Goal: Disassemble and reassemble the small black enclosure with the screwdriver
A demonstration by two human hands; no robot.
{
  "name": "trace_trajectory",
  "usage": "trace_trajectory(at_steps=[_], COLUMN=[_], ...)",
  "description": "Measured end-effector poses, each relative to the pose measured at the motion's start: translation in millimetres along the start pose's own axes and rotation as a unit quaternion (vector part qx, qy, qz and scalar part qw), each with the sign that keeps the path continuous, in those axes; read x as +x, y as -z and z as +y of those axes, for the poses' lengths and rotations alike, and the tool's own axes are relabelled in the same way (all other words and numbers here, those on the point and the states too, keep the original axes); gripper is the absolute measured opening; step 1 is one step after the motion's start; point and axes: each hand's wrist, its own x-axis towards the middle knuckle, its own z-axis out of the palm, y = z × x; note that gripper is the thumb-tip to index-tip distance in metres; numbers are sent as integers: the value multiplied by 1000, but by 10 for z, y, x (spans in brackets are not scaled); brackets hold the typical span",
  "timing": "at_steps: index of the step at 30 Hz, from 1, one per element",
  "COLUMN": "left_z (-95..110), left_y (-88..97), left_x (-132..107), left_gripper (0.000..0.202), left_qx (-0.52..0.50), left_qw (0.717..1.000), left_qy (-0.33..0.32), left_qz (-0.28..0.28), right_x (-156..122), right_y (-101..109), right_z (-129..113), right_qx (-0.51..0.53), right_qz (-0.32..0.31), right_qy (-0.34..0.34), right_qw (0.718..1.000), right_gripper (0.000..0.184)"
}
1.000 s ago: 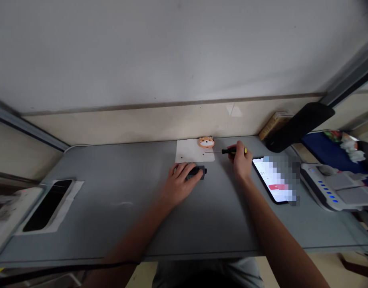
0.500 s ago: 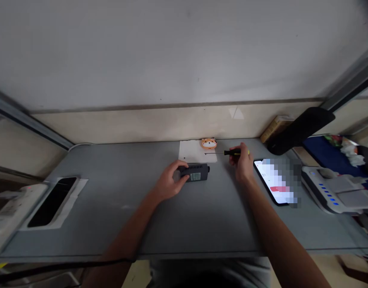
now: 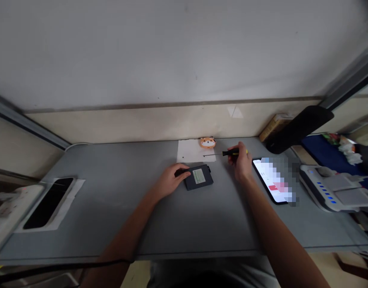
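A small dark box with a pale label on its upper face lies flat on the grey table. My left hand grips its left end, fingers curled round the edge. My right hand is closed on a black-and-yellow screwdriver, whose thin shaft points left over a white sheet of paper. An orange animal-face trinket sits at the paper's far edge.
A lit phone lies right of my right hand. Further right stand a white device with blue lights and a black lamp head. A dark phone on white paper lies at the left. The wall runs along the table's back.
My left hand has turned the dark box over, from covered under the palm, through standing on edge, to lying flat with its label up. My right hand has stayed holding the screwdriver.
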Motion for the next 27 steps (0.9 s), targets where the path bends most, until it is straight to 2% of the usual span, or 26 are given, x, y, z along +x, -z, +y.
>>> trace_trajectory(at_steps=[2,5,6,9,13,17,19,23,27], left_z=[42,130,159,214,216,211,206,179,159], left_y=[43,100,110,108,119,150,120,-37,-148], left_x=[-32,-92,-108,-134,-125,-92,-71,-31,-8], left_gripper=[33,74,79,72,69,41,42,52,50], left_qx=[-11,2,10,19,0,-16,-2,23,16], left_qw=[999,997,996,995,998,996,997,999,998], left_qy=[0,-20,-25,-19,17,37,35,34,11], left_qz=[-33,-78,-88,-91,-54,-78,-75,21,54], right_x=[-3,0,3,15,22,5,-18,-100,-213], right_y=[1,10,15,30,40,24,8,-41,-118], right_z=[-13,-23,-23,-18,-20,-59,-86,-111,-86], right_qx=[1,3,5,9,31,84,111,132,100], right_qz=[3,8,8,6,-1,-21,-29,-83,-138], right_qy=[-3,-3,-3,3,13,9,2,7,-1], right_qw=[1000,1000,1000,1000,999,996,993,988,985], right_gripper=[46,45,45,46,46,42,40,40,40])
